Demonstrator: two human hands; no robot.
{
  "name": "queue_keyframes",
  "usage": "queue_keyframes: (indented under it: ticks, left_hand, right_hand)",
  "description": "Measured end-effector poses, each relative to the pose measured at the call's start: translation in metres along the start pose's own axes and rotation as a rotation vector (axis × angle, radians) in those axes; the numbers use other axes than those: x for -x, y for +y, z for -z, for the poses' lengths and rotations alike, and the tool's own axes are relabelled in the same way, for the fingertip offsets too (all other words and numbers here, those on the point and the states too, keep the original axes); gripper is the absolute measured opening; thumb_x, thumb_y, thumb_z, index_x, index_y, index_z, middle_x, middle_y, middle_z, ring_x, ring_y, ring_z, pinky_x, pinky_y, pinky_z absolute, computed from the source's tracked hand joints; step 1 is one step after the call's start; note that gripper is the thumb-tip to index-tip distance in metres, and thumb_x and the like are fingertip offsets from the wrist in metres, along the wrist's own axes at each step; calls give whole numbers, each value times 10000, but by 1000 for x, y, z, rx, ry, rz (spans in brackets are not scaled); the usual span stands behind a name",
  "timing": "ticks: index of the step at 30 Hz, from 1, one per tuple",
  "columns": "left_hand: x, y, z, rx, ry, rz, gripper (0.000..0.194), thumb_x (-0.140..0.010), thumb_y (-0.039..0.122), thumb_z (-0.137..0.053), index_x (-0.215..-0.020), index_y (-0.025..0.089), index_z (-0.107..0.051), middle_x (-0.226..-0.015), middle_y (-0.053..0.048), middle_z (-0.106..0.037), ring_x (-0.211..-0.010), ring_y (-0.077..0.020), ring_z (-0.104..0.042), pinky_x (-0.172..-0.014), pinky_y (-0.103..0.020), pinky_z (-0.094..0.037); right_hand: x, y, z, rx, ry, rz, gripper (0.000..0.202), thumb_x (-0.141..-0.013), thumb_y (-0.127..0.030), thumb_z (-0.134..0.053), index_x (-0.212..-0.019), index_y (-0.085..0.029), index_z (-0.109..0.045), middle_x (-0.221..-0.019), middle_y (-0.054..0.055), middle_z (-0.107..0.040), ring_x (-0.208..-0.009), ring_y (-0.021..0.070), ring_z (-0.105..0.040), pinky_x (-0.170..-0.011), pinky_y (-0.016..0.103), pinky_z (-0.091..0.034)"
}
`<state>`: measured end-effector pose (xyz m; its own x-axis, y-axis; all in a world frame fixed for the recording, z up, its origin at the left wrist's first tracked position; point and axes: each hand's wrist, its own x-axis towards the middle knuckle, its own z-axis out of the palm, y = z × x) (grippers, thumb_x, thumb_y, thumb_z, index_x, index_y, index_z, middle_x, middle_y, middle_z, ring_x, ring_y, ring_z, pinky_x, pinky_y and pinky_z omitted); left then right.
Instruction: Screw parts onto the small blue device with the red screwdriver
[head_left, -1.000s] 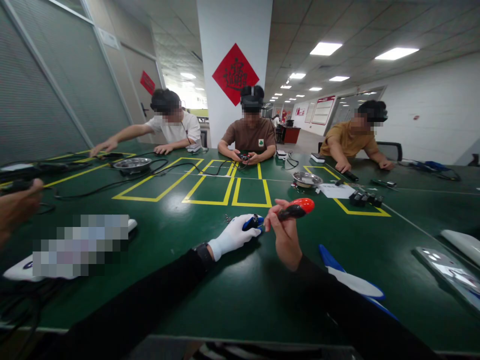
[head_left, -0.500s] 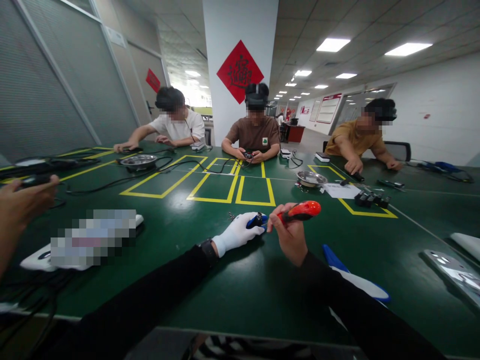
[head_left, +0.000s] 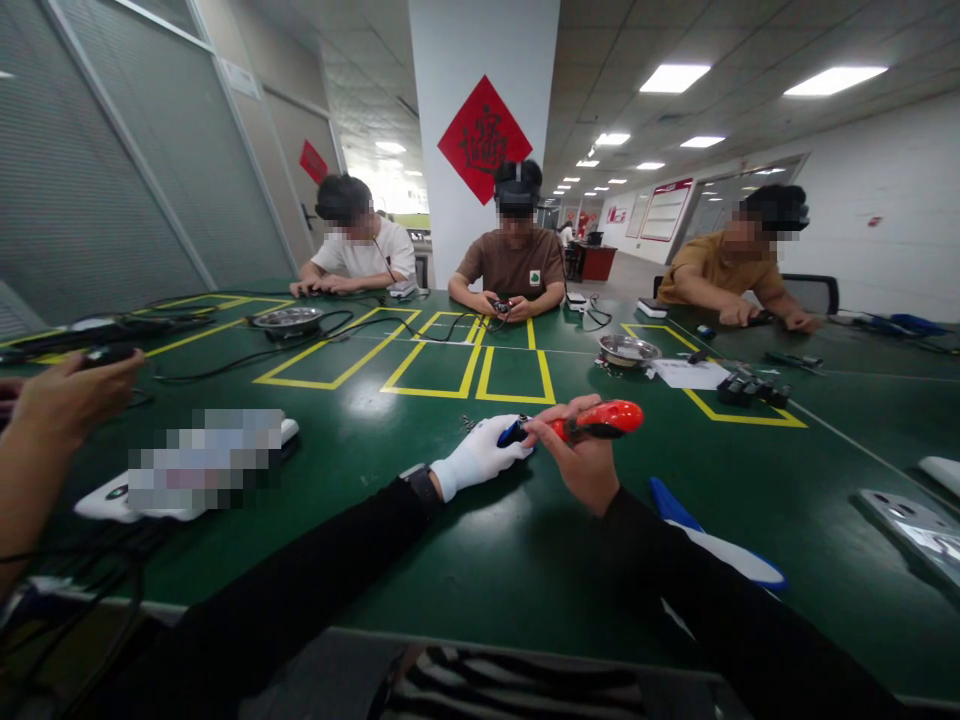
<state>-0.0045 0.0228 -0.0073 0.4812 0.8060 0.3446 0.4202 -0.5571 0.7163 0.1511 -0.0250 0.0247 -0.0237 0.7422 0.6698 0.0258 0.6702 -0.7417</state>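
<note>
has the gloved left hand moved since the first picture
No, not noticeably. The left hand sits in nearly the same place relative to the yellow taped box just beyond it; the whole view has shifted.

Chinese lettering (head_left: 487, 145) on red diamond (head_left: 484, 140), white pillar (head_left: 487, 40)

One camera, worn on the person's head, looks forward and down across the green surface (head_left: 420, 580). Its wide view runs from the striped clothing (head_left: 510, 685) at the bottom edge up to the ceiling (head_left: 739, 45). The left hand (head_left: 484, 455) and right hand (head_left: 581, 460) sit near the lens, just below centre; the co-workers (head_left: 517, 265) and white pillar (head_left: 484, 40) stand farther off, straight ahead and to both sides.
</note>
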Motion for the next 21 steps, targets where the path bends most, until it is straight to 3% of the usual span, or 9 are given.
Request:
queue_keyframes:
  ticks: [2,5,11,15,18,21]
  left_hand:
    - [1,2,1,-19,7,-23,180,-787,314,-550,-845,152,-602,-803,-3,-629,-748,-152,-565,-703,-252,-436]
    - [2,6,3,-38,8,-34,181,-793,312,-547,-856,153,-607,-816,-8,-634,-749,-151,-568,-715,-254,-436]
    - [3,5,3,-68,36,-17,239,-793,366,-568,-913,163,-606,-869,-23,-640,-755,-162,-577,-705,-262,-441]
    - [1,3,2,-64,28,-13,238,-795,368,-568,-918,170,-609,-860,-20,-642,-764,-169,-580,-716,-268,-445]
    - [1,3,2,-60,34,-19,220,-787,338,-572,-918,166,-614,-908,-35,-647,-815,-181,-583,-754,-275,-450]
    - [2,3,1,-49,38,-14,246,-788,342,-568,-955,168,-620,-966,-50,-648,-869,-194,-584,-781,-281,-452]
  right_hand:
    - [1,3,-2,-65,21,-5,170,-779,-218,-646,-806,-235,-480,-657,-48,-577,-606,146,-581,-738,364,-490]
    - [3,7,-5,-134,6,9,135,-833,-226,-561,-925,-246,-465,-685,-55,-526,-589,130,-548,-693,338,-475]
    - [4,6,-3,-55,-18,40,311,-877,-230,-472,-1184,-239,-425,-883,11,-584,-791,170,-596,-870,407,-429]
    - [1,1,-3,-38,3,35,191,-874,-224,-509,-1060,-239,-468,-912,26,-621,-738,166,-616,-865,416,-443]
    - [0,3,-3,-86,48,27,128,-833,-209,-567,-907,-245,-469,-784,-16,-594,-653,151,-599,-770,375,-476]
    - [0,9,-3,-150,61,8,113,-818,-211,-557,-882,-244,-470,-724,-37,-535,-592,134,-562,-678,340,-477]
